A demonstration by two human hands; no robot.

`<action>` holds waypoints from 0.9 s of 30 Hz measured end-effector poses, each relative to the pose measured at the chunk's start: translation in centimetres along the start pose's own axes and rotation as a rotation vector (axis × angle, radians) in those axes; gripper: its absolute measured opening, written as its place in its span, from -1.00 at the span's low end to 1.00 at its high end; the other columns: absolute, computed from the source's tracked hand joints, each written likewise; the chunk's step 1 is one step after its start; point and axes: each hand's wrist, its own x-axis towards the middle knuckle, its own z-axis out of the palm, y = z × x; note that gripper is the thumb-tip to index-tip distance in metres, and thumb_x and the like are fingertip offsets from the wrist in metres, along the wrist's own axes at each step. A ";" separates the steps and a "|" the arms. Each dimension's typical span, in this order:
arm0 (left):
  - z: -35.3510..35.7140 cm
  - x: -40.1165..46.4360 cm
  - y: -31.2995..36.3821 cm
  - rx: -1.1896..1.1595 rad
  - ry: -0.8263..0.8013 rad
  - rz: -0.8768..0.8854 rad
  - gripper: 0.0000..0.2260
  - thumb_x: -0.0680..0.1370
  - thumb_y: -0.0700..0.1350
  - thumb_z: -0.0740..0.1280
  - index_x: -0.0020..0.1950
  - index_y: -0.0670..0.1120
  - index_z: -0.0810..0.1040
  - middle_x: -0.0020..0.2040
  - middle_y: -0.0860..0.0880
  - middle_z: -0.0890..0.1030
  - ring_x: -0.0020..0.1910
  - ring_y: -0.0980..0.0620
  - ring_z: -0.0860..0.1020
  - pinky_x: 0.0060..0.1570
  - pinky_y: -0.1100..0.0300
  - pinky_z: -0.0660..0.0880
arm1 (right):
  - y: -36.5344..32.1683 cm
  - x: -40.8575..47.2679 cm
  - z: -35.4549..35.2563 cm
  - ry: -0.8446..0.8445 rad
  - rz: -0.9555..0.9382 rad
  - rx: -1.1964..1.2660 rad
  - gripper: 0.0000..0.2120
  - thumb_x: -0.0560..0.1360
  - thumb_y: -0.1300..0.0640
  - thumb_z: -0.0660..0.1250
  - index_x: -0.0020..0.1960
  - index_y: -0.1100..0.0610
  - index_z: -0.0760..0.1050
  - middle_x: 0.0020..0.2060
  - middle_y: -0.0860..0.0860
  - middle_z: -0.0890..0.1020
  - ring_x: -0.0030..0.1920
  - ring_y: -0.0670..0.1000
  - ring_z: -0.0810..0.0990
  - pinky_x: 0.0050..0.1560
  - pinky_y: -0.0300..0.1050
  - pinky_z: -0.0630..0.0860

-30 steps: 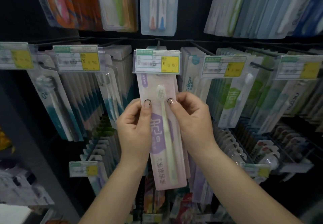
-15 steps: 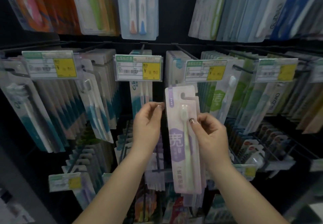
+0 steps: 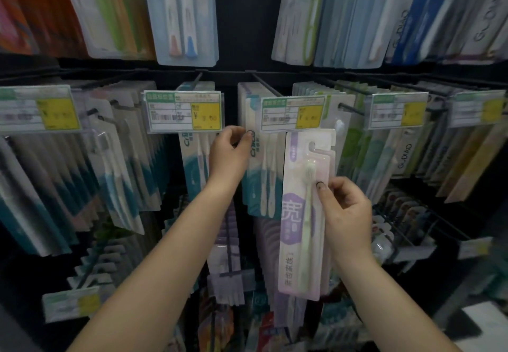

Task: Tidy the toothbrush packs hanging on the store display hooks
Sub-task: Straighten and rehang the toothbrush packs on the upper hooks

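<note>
Since half-second-earlier frame: left hand (image 3: 229, 153) has left pink-purple toothbrush pack (image 3: 305, 214), risen to teal-white packs (image 3: 258, 164) at frame centre; pack shifted right. Left fingers curled at top edge of teal-white packs; whether pinching, cannot tell. Right hand (image 3: 345, 214) alone holds pink-purple pack, thumb on front, fingers curled behind right edge. Pack off hook, upright, centre-right of frame, its top just under yellow-green price tag (image 3: 292, 113). Second price tag (image 3: 182, 111) upper left of left hand.
</note>
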 end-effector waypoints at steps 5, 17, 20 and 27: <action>0.3 0.1 -0.1 -0.029 -0.025 0.023 -0.91 0.54 -0.07 0.28 -0.04 -0.04 0.55 -0.09 0.09 0.59 -0.09 0.18 0.53 -0.14 0.34 0.40 | 0.0 0.5 -0.5 0.012 -0.014 -0.012 -0.79 0.41 0.04 0.30 -0.35 0.12 0.42 -0.39 0.13 0.45 -0.33 0.05 0.40 -0.27 -0.04 0.36; 0.1 -1.7 0.1 -0.197 -0.021 0.095 -0.85 0.54 -0.16 0.28 -0.19 0.04 0.55 -0.22 0.12 0.59 -0.29 0.34 0.52 -0.22 0.46 0.47 | 0.0 1.7 -2.1 0.071 -0.033 -0.107 -0.73 0.50 0.17 0.29 -0.37 0.09 0.39 -0.43 0.05 0.41 -0.36 -0.05 0.35 -0.32 -0.15 0.30; -0.3 -2.4 0.4 -0.213 -0.038 0.105 -0.83 0.54 -0.18 0.27 -0.20 0.05 0.53 -0.25 0.11 0.56 -0.34 0.36 0.50 -0.27 0.46 0.44 | -0.1 2.4 -2.6 0.078 -0.035 -0.160 -0.74 0.49 0.17 0.29 -0.36 0.11 0.39 -0.45 -0.01 0.39 -0.39 -0.09 0.33 -0.33 -0.18 0.29; -1.1 -4.0 1.0 -0.248 -0.096 0.110 -0.83 0.55 -0.18 0.26 -0.19 0.02 0.53 -0.27 0.09 0.56 -0.31 0.28 0.50 -0.25 0.38 0.46 | 0.0 3.2 -2.1 0.041 -0.031 -0.159 -0.76 0.49 0.14 0.29 -0.32 0.19 0.41 -0.40 0.09 0.41 -0.33 0.02 0.36 -0.26 -0.09 0.33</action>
